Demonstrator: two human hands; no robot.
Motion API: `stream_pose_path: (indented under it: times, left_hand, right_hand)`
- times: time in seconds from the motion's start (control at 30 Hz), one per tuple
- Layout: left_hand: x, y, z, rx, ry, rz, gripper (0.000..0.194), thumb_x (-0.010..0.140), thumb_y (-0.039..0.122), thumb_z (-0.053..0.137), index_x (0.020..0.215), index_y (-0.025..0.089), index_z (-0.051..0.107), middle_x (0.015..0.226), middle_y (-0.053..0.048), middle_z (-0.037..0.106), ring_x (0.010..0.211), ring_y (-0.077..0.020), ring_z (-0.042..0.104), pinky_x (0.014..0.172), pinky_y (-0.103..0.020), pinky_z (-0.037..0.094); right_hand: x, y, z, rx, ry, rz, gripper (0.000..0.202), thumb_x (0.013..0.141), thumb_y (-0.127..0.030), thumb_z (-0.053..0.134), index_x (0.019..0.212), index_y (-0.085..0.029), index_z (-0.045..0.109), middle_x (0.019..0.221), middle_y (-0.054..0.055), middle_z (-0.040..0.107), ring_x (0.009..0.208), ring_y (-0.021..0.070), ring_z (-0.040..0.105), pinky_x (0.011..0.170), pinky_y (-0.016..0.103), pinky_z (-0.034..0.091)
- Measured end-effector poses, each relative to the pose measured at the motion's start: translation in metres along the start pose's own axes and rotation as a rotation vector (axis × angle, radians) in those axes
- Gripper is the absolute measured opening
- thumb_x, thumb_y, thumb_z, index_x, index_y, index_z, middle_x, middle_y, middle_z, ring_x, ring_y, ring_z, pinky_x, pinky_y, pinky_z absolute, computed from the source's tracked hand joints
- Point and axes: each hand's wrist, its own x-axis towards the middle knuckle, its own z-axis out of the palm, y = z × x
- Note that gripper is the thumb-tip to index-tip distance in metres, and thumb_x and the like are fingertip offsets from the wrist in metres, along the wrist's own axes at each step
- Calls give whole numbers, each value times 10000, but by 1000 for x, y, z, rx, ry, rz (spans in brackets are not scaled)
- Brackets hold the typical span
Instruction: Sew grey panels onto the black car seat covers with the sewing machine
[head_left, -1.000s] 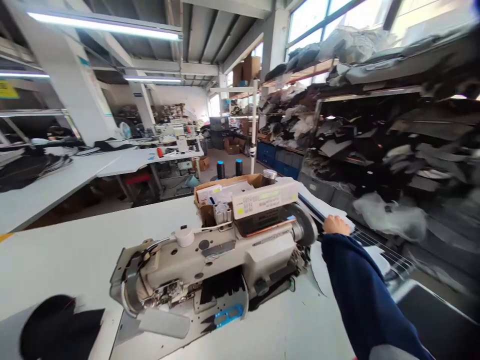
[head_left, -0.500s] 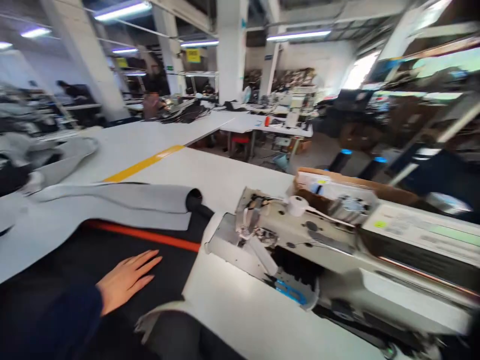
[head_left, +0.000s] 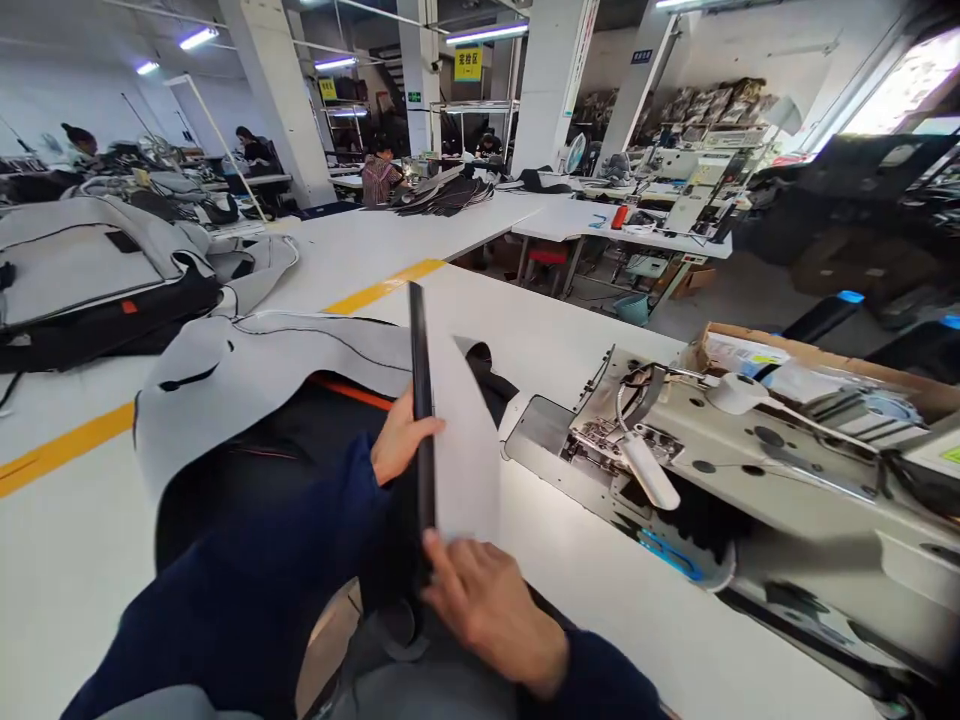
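A large grey and black fabric piece (head_left: 277, 350) with an orange strip lies across the white table in front of me. One part of it, a pale panel (head_left: 465, 440) with a black edge, stands upright between my hands. My left hand (head_left: 401, 435) grips the black edge about halfway up, thumb across it. Lower down, my right hand (head_left: 487, 600) has its fingers closed on the same edge near its bottom end. The fingers of my right hand are slightly blurred.
A sewing machine (head_left: 675, 430) with a small lamp fills the right side, blue snips (head_left: 671, 555) beside it. Behind it is a cardboard box (head_left: 810, 360). More sewn pieces (head_left: 97, 270) lie at left. Several people sit at far workstations.
My right hand has come into view. My left hand, earlier flat on the black fabric, now holds the raised panel edge. The view has swung left and the scene sits further right.
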Motion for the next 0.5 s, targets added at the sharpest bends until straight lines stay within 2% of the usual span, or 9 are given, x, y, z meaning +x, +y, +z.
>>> stream_pose_path:
  times: [0.03,0.07,0.1,0.17,0.23,0.3,0.37,0.43,0.5]
  left_hand:
    - [5,-3,-15,-7,8,-70,834,686,217,634,1438,216,273,924,-20,594,644,-106,542,543,-199,454]
    - [12,-6,-31,-4,-33,-137,878,659,185,619,1449,236,240,883,2,582,571,-84,500,491,-186,421]
    - [20,-9,-46,12,-101,-194,906,653,179,597,1463,255,197,877,9,577,529,-74,473,464,-183,400]
    - [37,-17,-69,129,-235,-269,903,684,202,556,1478,264,131,962,-19,590,557,-93,509,493,-208,431]
    - [55,-26,-75,414,-301,-217,870,709,232,562,1478,222,155,1155,-92,560,786,-175,594,647,-277,495]
    - [70,-35,-60,807,-316,-24,794,734,286,605,1445,171,270,1352,-161,433,1110,-291,516,862,-370,467]
    - [80,-42,-28,1157,-346,155,728,762,402,630,1387,124,378,1409,-212,361,1239,-369,400,963,-439,397]
    - [85,-46,12,1362,-432,144,791,759,550,615,1347,60,417,1289,-272,467,1157,-393,475,929,-461,415]
    - [89,-50,49,1417,-550,56,847,729,614,615,1254,-38,483,1143,-311,548,1047,-391,558,877,-439,445]
  right_hand:
    - [12,-3,9,32,-17,-57,456,923,-333,462,1360,-206,439,870,88,617,773,226,585,709,399,535]
    - [21,1,17,73,1,-58,437,930,-331,445,1351,-210,443,935,101,618,845,234,589,776,423,528]
    - [26,9,24,116,56,7,407,941,-317,415,1335,-221,456,1016,115,609,926,237,583,839,437,512]
    - [28,37,37,187,204,293,383,952,-263,340,1305,-220,481,1142,141,565,1035,237,559,877,434,501]
    - [22,66,52,286,287,585,376,947,-317,341,1252,-204,530,1151,142,553,1020,239,569,873,450,504]
    - [17,84,68,485,305,803,411,925,-412,379,1221,-188,553,1077,120,578,911,221,600,813,439,532]
    - [19,87,82,701,333,953,467,893,-469,423,1241,-180,535,999,92,592,792,190,604,723,403,556]
    - [28,78,90,774,401,993,476,872,-459,460,1259,-189,517,982,80,584,776,183,590,726,406,554]
    - [40,61,89,698,483,894,406,878,-397,455,1230,-212,536,1059,90,556,942,211,567,876,453,506]
